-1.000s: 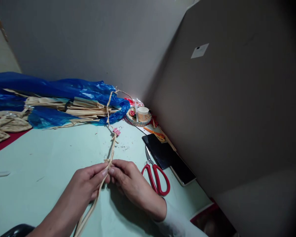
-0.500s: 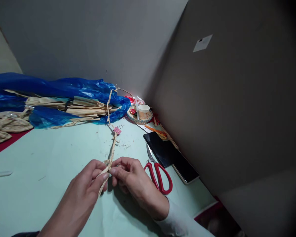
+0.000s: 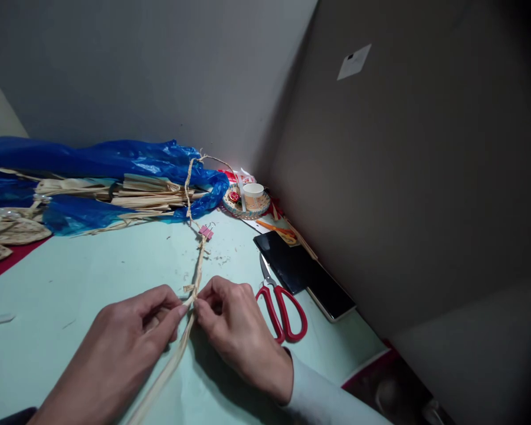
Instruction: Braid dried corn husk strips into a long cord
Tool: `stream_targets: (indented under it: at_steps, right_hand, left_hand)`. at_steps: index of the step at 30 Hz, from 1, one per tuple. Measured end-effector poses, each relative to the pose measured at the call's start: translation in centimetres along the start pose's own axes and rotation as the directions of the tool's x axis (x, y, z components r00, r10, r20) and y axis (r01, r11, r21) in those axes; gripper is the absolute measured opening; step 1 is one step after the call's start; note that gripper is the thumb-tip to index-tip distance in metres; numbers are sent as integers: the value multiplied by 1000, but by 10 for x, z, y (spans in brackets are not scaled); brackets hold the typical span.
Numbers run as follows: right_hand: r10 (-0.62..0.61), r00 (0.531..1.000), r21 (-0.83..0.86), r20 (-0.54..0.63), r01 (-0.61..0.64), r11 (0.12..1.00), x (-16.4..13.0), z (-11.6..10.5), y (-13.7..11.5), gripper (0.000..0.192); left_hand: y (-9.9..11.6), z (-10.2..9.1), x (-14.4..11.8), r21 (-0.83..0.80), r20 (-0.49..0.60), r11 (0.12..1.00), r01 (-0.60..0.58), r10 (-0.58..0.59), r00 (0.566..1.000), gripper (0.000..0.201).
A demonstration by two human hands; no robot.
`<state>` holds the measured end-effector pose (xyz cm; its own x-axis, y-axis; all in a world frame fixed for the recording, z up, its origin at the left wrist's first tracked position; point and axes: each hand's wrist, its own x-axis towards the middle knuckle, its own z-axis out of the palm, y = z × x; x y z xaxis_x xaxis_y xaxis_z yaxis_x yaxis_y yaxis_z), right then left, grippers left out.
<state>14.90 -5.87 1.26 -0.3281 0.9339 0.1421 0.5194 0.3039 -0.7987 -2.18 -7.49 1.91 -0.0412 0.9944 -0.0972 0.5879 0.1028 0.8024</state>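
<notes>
A thin braid of pale straw [image 3: 199, 262] runs from a pink binder clip [image 3: 206, 232] down the pale green table [image 3: 92, 277] to my hands. My left hand [image 3: 128, 336] and my right hand [image 3: 232, 327] meet at the braid's near end, each pinching straw strands between thumb and fingertips. Loose flat strands [image 3: 166, 372] trail from my fingers toward the bottom edge. Beyond the clip the braid climbs over a bundle of straw strips [image 3: 146, 198].
Red-handled scissors [image 3: 281, 313] lie just right of my right hand, next to a black phone [image 3: 305, 274]. A blue plastic bag [image 3: 115, 162] holds the straw at the back. A paper cup [image 3: 253, 196] stands on a woven coaster. A cardboard wall [image 3: 402, 177] closes the right side.
My hands have shifted slightly while working the strands at the braid's end. The loose strands now lie lower on the table. The camera view has drifted a little.
</notes>
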Motion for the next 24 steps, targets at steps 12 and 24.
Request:
stream_targets:
  at_steps: [12,24]
  right_hand:
    - [77,996,203,50,-86,975,5,3,7,14]
    - [8,999,9,36,-8,1000,4,-4,1,12]
  left_hand:
    - [-7,26,-21,6,-65,997,-78,78,995,35]
    - [9,25,-27,-283,53,947,152,-143,988,41]
